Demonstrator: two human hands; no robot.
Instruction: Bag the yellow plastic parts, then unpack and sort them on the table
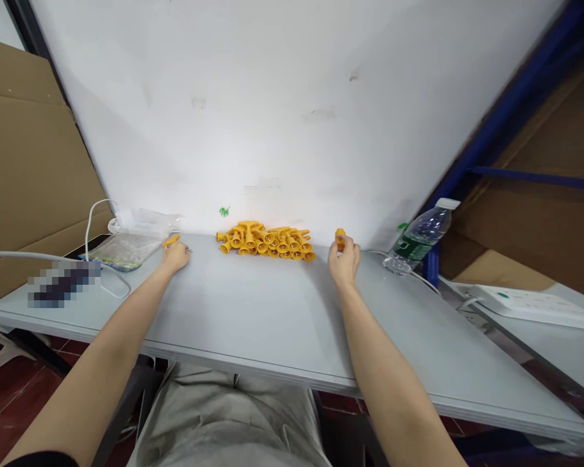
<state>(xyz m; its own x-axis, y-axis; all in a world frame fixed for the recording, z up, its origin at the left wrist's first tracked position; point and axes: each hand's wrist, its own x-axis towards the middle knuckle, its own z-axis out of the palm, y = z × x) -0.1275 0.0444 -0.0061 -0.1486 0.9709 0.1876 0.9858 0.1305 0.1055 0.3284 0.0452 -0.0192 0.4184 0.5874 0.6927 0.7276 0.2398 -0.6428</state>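
A pile of small yellow plastic pieces with flared, horn-like ends [267,241] lies on the grey table against the white wall. To the left of the pile, my left hand [176,257] is closed on a yellow plastic piece [170,240], whose tip shows above the fingers. A tiny dark bit sticks out at that hand's right side, too small to name. My right hand [344,259] rests right of the pile, its fingers wrapped round another yellow plastic piece [340,235]. Fingers hide most of both held pieces.
A water bottle [421,237] leans at the right, near a white cable. Beyond it sits a white power strip [540,306]. At the left are clear plastic bags [126,250], a white cable [88,224] and a blurred dark object [64,284]. Cardboard [24,168] stands on the left.
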